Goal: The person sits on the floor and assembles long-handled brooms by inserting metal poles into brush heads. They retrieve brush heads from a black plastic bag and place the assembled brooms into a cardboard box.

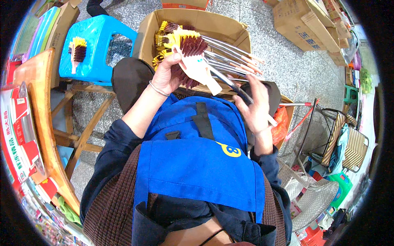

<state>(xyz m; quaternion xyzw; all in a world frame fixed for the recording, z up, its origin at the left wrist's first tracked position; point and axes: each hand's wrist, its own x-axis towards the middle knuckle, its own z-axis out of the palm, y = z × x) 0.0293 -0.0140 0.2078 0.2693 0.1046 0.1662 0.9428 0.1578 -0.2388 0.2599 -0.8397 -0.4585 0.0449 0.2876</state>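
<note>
My left hand (pixel 166 76) is closed on a brush head (pixel 199 67), thumb on its pale plastic back. The brush head has yellow and dark maroon bristles and a white socket pointing down to the right. Below the socket, a metal pole (pixel 230 84) slants down to the right and passes through my right hand (pixel 256 106). That hand's thumb lies on one side of the pole and its loosely bent fingers on the other; a pale end tip shows beyond the palm. Whether the pole joins a brush under my left hand is hidden.
Ahead, an open cardboard box (pixel 197 14) holds several brushes with metal poles. A small brush (pixel 78 53) rests on a blue plastic stool (pixel 94 30) at left, beside a wooden table (pixel 41 82). More cardboard boxes (pixel 303 24) stand far right; a folding chair (pixel 349 143) is nearer.
</note>
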